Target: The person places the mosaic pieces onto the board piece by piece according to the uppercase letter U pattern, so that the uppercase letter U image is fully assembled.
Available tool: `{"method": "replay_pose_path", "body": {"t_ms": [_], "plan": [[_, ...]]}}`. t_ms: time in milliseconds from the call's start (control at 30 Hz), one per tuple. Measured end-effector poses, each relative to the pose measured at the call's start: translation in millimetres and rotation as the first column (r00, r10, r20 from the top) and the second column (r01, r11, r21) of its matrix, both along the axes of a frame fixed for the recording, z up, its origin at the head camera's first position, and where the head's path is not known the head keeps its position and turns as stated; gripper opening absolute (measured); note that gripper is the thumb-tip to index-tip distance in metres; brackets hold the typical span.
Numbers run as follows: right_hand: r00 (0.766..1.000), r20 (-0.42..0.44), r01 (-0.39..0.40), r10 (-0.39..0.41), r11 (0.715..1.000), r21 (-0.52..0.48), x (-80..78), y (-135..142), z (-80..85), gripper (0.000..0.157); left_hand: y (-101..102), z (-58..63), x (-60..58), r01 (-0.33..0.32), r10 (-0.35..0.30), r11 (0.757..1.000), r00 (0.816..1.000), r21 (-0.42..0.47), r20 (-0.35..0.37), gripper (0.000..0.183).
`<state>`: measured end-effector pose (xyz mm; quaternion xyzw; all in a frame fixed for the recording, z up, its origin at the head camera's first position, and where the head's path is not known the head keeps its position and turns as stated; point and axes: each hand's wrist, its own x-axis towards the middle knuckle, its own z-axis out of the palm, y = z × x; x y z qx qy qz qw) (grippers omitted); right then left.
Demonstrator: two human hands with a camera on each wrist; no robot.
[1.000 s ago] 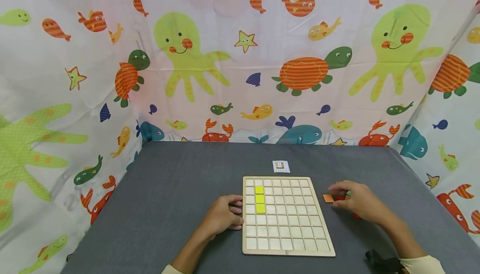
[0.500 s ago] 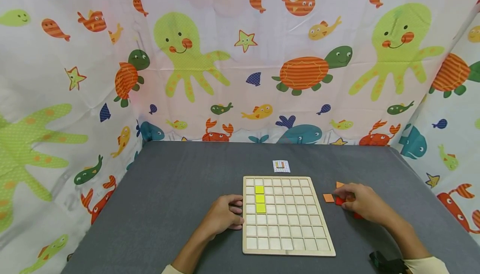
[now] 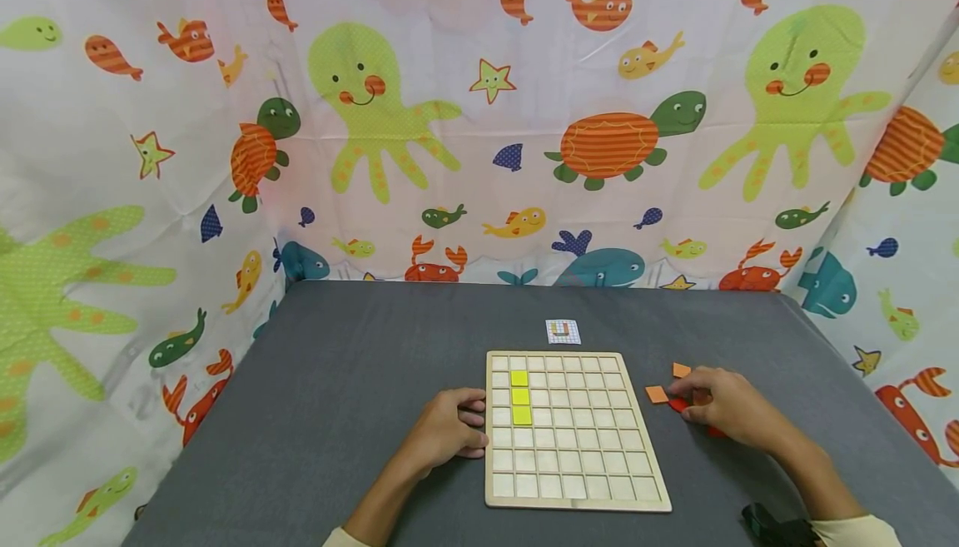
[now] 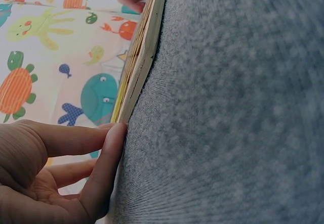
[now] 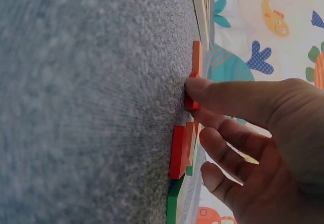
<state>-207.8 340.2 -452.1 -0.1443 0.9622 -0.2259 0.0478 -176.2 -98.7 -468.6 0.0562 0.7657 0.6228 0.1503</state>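
A wooden grid board (image 3: 584, 447) lies on the grey cloth, with three yellow square tiles (image 3: 520, 397) in a column near its upper left. My left hand (image 3: 438, 430) touches the board's left edge with its thumb and fingertips. To the right of the board, my right hand (image 3: 727, 405) pinches a red square tile (image 5: 191, 101) between thumb and finger, low over the cloth; the tile looks slightly tilted. Close by lie two orange tiles, one orange tile (image 3: 656, 395) being nearer the board. The right wrist view shows another red tile (image 5: 178, 153) and a green tile (image 5: 174, 201) behind the hand.
A small card (image 3: 563, 331) with a coloured pattern on a grid lies behind the board. Grey cloth (image 3: 360, 347) covers the table. A sea-animal printed curtain (image 3: 479, 131) stands behind and at both sides. A dark object (image 3: 775, 526) sits at the right wrist.
My right hand has shifted slightly right, uncovering the second orange tile. The red tile now tilts between its fingers. My left hand and the board stay put.
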Motion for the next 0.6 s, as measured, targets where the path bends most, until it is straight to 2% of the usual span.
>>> {"method": "replay_pose_path", "body": {"t_ms": [433,600], "plan": [[1.000,0.030,-0.008,0.008,1.000,-0.009,1.8,3.5,-0.6,0.027,-0.5,-0.1,-0.3,0.007,-0.007,1.000,1.000,-0.001,0.001,0.068],[1.000,0.014,-0.011,0.011,1.000,0.000,3.0,1.5,-0.4,0.028,-0.6,-1.7,-0.5,0.008,-0.008,1.000,1.000,0.001,-0.001,0.069]]}}
